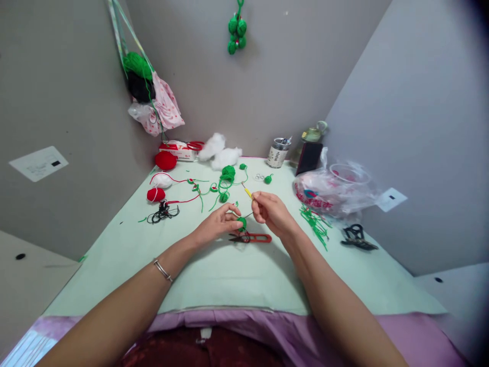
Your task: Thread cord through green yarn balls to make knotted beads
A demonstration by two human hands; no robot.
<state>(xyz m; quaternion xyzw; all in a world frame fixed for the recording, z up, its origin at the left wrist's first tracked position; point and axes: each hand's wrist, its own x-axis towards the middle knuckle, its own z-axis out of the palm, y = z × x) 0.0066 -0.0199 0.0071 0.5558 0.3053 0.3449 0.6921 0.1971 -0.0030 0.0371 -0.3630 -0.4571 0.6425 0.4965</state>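
Note:
My left hand [221,223] pinches a small green yarn ball [242,223] near the middle of the table. Just right of it, my right hand [263,206] is closed around a yellow-handled hook [248,193], its tip pointing up and left. A dark strand stretches from the ball to my right hand. Below the ball lie orange-handled thread snips [262,238], with dark thread over their blades. Beyond my hands sit a green yarn ball with loose loops [228,174] and a small green ball [223,197].
Red yarn [165,160], white stuffing [226,159] and black thread [164,213] lie left and behind. At the right are a tin [278,153], a plastic bag [332,189], green yarn scraps [315,224] and a black hair claw [358,238].

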